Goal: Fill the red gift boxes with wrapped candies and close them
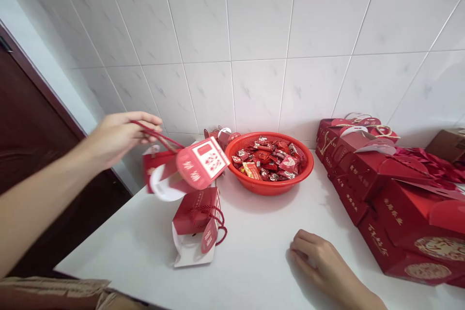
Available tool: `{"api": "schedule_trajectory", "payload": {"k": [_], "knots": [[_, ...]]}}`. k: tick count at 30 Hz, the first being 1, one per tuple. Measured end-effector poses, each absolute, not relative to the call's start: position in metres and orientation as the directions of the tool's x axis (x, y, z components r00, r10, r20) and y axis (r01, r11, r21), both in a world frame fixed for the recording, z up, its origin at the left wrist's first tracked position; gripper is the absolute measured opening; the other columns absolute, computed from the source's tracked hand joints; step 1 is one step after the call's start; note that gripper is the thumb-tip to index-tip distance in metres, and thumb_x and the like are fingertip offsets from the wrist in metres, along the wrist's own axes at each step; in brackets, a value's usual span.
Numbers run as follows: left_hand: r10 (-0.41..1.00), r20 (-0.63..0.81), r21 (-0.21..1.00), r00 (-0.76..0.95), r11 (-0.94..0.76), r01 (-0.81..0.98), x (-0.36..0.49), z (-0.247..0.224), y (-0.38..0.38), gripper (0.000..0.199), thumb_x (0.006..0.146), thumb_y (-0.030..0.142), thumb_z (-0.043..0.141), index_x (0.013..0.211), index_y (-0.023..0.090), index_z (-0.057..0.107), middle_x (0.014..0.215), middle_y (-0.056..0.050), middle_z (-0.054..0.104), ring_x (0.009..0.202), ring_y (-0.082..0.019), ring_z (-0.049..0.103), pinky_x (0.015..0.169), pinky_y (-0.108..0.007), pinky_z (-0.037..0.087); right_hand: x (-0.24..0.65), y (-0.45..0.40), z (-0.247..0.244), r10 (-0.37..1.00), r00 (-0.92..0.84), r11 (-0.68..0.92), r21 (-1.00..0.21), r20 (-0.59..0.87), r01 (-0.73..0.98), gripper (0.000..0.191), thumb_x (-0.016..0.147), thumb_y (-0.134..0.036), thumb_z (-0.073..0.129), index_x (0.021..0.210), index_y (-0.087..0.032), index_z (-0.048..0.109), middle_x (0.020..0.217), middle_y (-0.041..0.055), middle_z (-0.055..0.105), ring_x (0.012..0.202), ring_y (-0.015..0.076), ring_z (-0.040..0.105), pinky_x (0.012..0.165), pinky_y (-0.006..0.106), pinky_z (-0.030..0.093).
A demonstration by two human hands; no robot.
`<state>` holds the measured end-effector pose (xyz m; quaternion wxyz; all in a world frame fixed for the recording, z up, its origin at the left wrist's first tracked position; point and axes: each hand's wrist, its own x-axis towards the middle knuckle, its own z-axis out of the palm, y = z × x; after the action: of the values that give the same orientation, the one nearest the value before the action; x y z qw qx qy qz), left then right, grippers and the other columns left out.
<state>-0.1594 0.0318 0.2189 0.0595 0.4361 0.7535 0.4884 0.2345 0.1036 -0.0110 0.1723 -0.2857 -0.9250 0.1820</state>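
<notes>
My left hand [119,138] grips the dark red cord [156,131] of a small red gift box [196,164] and holds it up at the left. Its rounded flaps are unfolded, and the box hangs tilted. Below it on the white table stands another small red box [198,210], its front open, with a twisted red cord and an oval tag. My right hand [319,256] rests on the tabletop with its fingers curled; nothing shows in it. Between the hands and the wall sits a red plastic basket [269,186] full of wrapped candies [269,157].
Stacked red gift boxes [374,189] line the right side, with crumpled red material [425,162] behind them. More small red boxes [221,136] stand against the tiled wall [257,92]. A cardboard box [448,143] is at far right; brown cardboard [51,293] lies at lower left.
</notes>
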Motion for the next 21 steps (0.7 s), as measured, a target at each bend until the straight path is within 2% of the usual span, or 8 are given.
{"api": "schedule_trajectory", "payload": {"k": [1,3,7,9,11,14,18,21], "knots": [[0.744,0.267,0.833,-0.613,0.141,0.534,-0.155,0.213,0.039,0.022,0.081,0.011,0.048,0.098,0.005,0.062,0.076,0.002,0.063,0.070,-0.009,0.060,0.092,-0.040,0.053,0.234,0.104,-0.010,0.606,-0.770,0.754,-0.454,0.202,0.474,0.029,0.097,-0.015,0.042,0.075,-0.019,0.060,0.078,0.0039,0.061,0.066,0.0148,0.059,0.061,0.026,0.043],[0.866,0.152,0.833,-0.477,0.148,0.534,-0.148,0.197,0.053,0.027,0.079,0.024,0.059,0.100,0.008,0.063,0.084,0.000,0.067,0.075,-0.011,0.061,0.091,-0.038,0.053,0.234,0.104,-0.011,0.633,-0.753,0.719,-0.499,0.182,0.484,0.029,0.097,-0.016,0.042,0.076,-0.019,0.061,0.079,0.0039,0.062,0.067,0.0150,0.059,0.062,0.026,0.044],[0.959,0.020,0.734,-0.282,0.177,0.656,-0.148,0.167,0.065,0.049,0.058,0.047,0.080,0.098,0.019,0.071,0.109,-0.006,0.073,0.099,-0.025,0.068,0.092,-0.038,0.055,0.235,0.106,-0.012,0.643,-0.746,0.667,-0.605,0.174,0.435,0.026,0.098,-0.020,0.042,0.084,-0.020,0.064,0.085,0.0039,0.064,0.069,0.0148,0.061,0.065,0.027,0.047],[0.976,-0.016,0.705,-0.218,0.165,0.690,-0.152,0.158,0.063,0.053,0.058,0.053,0.080,0.101,0.024,0.074,0.122,-0.006,0.071,0.111,-0.029,0.066,0.094,-0.037,0.055,0.235,0.107,-0.009,0.636,-0.744,0.658,-0.647,0.205,0.384,0.022,0.099,-0.023,0.044,0.094,-0.021,0.065,0.092,0.0045,0.066,0.072,0.0146,0.063,0.067,0.027,0.049],[0.984,-0.042,0.682,-0.174,0.155,0.715,-0.154,0.155,0.057,0.055,0.064,0.058,0.077,0.108,0.027,0.073,0.130,-0.006,0.068,0.116,-0.030,0.064,0.095,-0.038,0.055,0.229,0.108,0.000,0.631,-0.725,0.679,-0.649,0.277,0.344,0.020,0.099,-0.027,0.046,0.106,-0.022,0.063,0.098,0.0049,0.068,0.073,0.0144,0.065,0.070,0.028,0.051],[0.985,-0.052,0.643,-0.165,0.159,0.749,-0.152,0.154,0.048,0.058,0.071,0.062,0.071,0.117,0.027,0.071,0.136,-0.007,0.065,0.120,-0.032,0.062,0.100,-0.039,0.053,0.207,0.111,0.021,0.607,-0.673,0.758,-0.564,0.423,0.328,0.020,0.098,-0.035,0.050,0.110,-0.021,0.059,0.099,0.0049,0.068,0.069,0.0144,0.063,0.068,0.029,0.050],[0.998,-0.055,0.622,-0.034,0.061,0.781,-0.143,0.147,0.038,0.061,0.082,0.063,0.061,0.130,0.027,0.064,0.140,-0.007,0.062,0.127,-0.031,0.058,0.106,-0.041,0.049,0.153,0.115,0.047,0.549,-0.591,0.835,-0.362,0.591,0.414,0.033,0.091,-0.052,0.060,0.097,-0.021,0.054,0.089,0.0056,0.066,0.068,0.0176,0.060,0.060,0.027,0.042],[0.998,0.036,0.511,-0.051,0.025,0.859,-0.136,0.137,0.024,0.069,0.085,0.065,0.057,0.142,0.027,0.054,0.145,-0.008,0.057,0.132,-0.032,0.054,0.109,-0.043,0.047,0.112,0.121,0.058,0.525,-0.574,0.833,-0.240,0.628,0.499,0.029,0.091,-0.048,0.060,0.089,-0.021,0.052,0.083,0.0050,0.064,0.067,0.0186,0.059,0.059,0.028,0.036]]}}
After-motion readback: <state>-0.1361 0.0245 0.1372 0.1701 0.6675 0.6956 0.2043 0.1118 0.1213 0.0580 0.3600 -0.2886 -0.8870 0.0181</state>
